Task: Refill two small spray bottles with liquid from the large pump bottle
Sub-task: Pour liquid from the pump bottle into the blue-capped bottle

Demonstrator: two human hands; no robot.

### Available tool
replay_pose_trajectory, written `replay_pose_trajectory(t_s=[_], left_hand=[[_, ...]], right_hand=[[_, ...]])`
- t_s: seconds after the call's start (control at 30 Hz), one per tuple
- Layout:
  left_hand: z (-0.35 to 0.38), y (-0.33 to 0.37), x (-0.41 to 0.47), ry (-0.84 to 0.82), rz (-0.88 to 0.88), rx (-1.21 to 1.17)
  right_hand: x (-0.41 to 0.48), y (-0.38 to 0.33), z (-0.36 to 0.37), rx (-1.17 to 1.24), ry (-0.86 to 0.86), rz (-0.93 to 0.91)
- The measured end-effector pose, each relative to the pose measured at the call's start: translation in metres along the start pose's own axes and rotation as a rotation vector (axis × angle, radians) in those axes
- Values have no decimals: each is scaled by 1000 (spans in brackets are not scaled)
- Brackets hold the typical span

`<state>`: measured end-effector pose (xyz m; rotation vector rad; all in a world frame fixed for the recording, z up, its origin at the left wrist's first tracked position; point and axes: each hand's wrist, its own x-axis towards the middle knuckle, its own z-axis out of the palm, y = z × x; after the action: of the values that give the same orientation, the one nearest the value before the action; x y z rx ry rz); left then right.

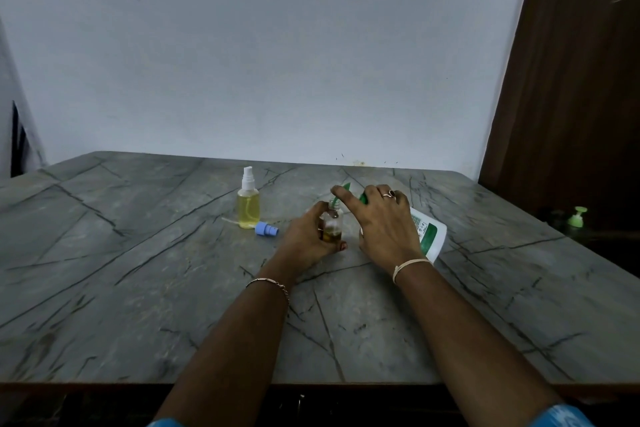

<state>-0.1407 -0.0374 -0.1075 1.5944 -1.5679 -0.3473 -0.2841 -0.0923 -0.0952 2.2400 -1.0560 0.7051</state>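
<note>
My left hand [306, 239] grips a small clear spray bottle [331, 224] that stands uncapped on the table, with a little yellow liquid at its bottom. My right hand [384, 224] lies over the green pump head [346, 188] of the large white pump bottle [429, 234], which is tilted toward the small bottle; its green spout sits at the small bottle's mouth. A second small spray bottle [248, 206], full of yellow liquid and with its white sprayer on, stands to the left. A blue sprayer cap [266, 229] with a thin tube lies beside it.
The grey marble-pattern table [138, 288] meets a white wall at the back. A brown wooden door [571, 80] is at the right. A small green pump top [577, 217] sits in the dark beyond the table's right edge.
</note>
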Motion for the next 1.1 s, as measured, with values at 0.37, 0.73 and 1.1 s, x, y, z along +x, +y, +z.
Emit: replay_pose_trajectory(t_s=[0.37, 0.73, 1.1], left_hand=[[2, -5, 3, 7, 8, -8], [2, -4, 3, 27, 1, 24], [-1, 3, -2, -3, 5, 6]], right_hand=[[5, -3, -2, 41, -6, 19], [1, 0, -1, 8, -2, -1], [5, -3, -5, 59, -41, 25]])
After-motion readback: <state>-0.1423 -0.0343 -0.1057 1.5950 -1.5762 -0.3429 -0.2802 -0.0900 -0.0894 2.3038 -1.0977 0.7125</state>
